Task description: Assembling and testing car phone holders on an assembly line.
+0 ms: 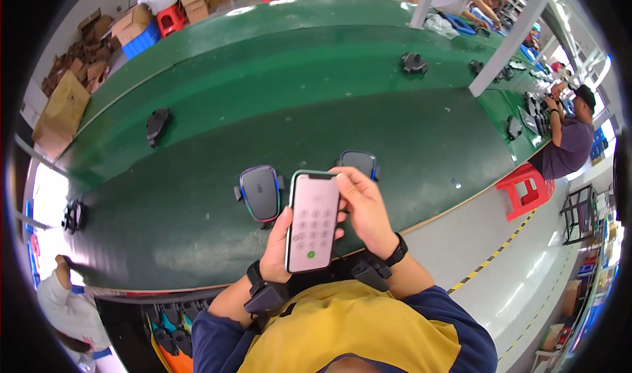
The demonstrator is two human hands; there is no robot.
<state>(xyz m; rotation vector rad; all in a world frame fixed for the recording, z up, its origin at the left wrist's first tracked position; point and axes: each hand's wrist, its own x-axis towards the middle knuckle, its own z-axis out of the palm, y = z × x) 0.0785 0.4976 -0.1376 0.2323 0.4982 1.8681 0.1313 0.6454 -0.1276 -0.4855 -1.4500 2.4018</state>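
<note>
A smartphone (312, 205) with a lit keypad screen and a green button is held up above the near edge of the green work table. My left hand (277, 249) wraps round its lower left side, fingertips showing past the right edge. At the upper right corner, my right hand (370, 210) pinches the phone with thumb and fingers. Just left of the phone lies a dark oval phone holder (261, 194) with a blue-lit rim and side clamps. A similar phone holder (359, 160) lies behind my right hand, partly hidden by it.
More black devices rest on the green table (197, 195): one at the left (158, 125), another at the far right (413, 62). A white post (510, 41) rises from it. A person (573, 136) works at the right, near a red stool (526, 190). An orange-lined bin (172, 333) stands below the table's edge.
</note>
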